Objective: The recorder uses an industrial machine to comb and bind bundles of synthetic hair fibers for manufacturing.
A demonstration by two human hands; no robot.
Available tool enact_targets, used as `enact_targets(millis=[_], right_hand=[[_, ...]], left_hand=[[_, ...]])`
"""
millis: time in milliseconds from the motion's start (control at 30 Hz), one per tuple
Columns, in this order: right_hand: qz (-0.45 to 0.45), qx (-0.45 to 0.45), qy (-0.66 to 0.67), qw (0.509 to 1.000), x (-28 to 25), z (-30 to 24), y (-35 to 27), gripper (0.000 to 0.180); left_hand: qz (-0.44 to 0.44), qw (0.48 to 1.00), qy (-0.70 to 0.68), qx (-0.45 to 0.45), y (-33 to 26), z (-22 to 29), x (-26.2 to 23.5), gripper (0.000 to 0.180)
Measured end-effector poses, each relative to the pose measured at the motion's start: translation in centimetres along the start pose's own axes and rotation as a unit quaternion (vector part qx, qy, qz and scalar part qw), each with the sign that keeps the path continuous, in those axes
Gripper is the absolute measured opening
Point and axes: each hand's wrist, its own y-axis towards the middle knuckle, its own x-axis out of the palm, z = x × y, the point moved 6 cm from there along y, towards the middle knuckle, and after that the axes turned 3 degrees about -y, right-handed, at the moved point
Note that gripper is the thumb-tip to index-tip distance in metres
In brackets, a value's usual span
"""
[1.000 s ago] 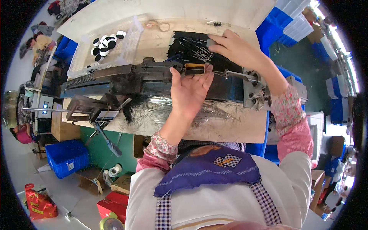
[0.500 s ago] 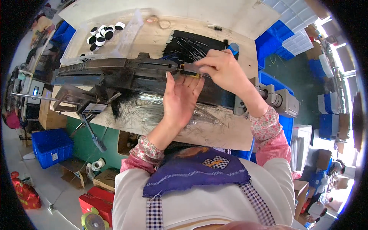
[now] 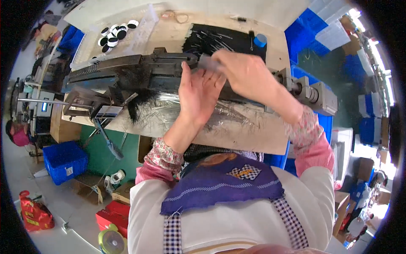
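Palm up, my left hand (image 3: 198,96) lies open with its fingers stretched out against the front of a long dark metal machine (image 3: 148,72). My right hand (image 3: 245,74) is closed just above those fingertips, smeared by motion. A blurred greyish piece (image 3: 207,62) shows at its fingertips, too smeared to name. Thin metal wires (image 3: 167,101) and loose black bristles (image 3: 133,106) lie on the bench in front of the machine. Behind my right hand, several twisted wire pieces (image 3: 218,36) rest on a black cloth (image 3: 192,42).
A clear plastic tray (image 3: 144,31) at the far left holds several white round pieces with black faces (image 3: 113,41). A blue-capped container (image 3: 260,40) stands beyond the cloth. A metal frame (image 3: 84,103) juts out at the left, and a motor-like unit (image 3: 321,98) sits at the right.
My right hand has moved a little left, towards my left fingertips, and turned. The yellow-edged piece seen between the hands before is now hidden or blurred. My left hand stays palm up.
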Motion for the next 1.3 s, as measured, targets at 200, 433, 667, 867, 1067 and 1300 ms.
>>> enact_targets(millis=[200,433,667,867,1067,1300], right_hand=[[-0.074,0.037,-0.076,0.994,0.4,-0.6,0.2,0.021],[-0.065,-0.014,-0.161,0.985,1.7,-2.2,-0.1,0.016],[-0.057,0.083,0.011,0.995,2.2,-0.9,-6.6,0.025],[-0.155,0.189,0.017,0.969,11.4,0.2,-12.8,0.017],[-0.08,0.16,0.04,0.983,13.5,0.2,-12.0,0.015],[0.009,0.258,0.156,0.954,5.6,1.3,-14.1,0.018]], left_hand=[[0.055,0.998,0.001,0.035,-0.4,1.0,-0.8,0.058],[0.058,0.998,0.021,-0.007,-0.2,1.1,0.3,0.056],[0.146,0.985,0.08,0.047,-0.4,-1.0,-3.2,0.022],[0.132,0.974,0.176,0.06,-1.1,-3.9,-4.8,0.025],[-0.174,0.665,0.698,0.203,-11.4,4.3,-0.5,0.05],[0.489,-0.025,0.857,0.161,-27.4,26.8,-16.5,0.09]])
